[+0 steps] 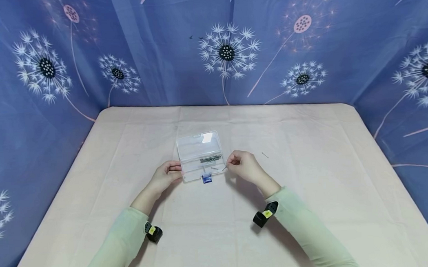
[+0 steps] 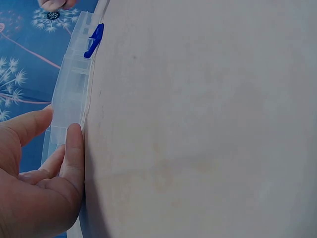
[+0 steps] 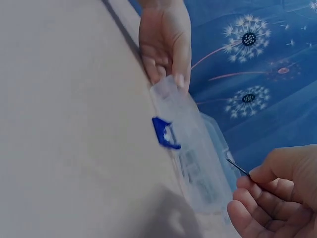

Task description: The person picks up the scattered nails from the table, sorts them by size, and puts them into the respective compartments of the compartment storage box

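A clear plastic compartment box (image 1: 192, 166) stands on the table with its lid (image 1: 190, 148) raised at the back and a blue latch (image 1: 207, 178) at the front. Several thin dark nails (image 1: 210, 159) lie together in its back compartment, with a few more small pieces (image 1: 214, 168) nearer the front. My left hand (image 1: 163, 178) holds the box's left end between thumb and fingers. At the right end, my right hand (image 1: 244, 165) pinches one thin nail (image 3: 237, 167) by thumb and fingertips, its free end pointing toward the box.
A single thin nail (image 1: 265, 155) lies on the pale tablecloth (image 1: 311, 156), right of my right hand. Blue dandelion-print cloth (image 1: 179, 50) hangs behind the table and at both sides. Each wrist carries a small black camera (image 1: 154, 234).
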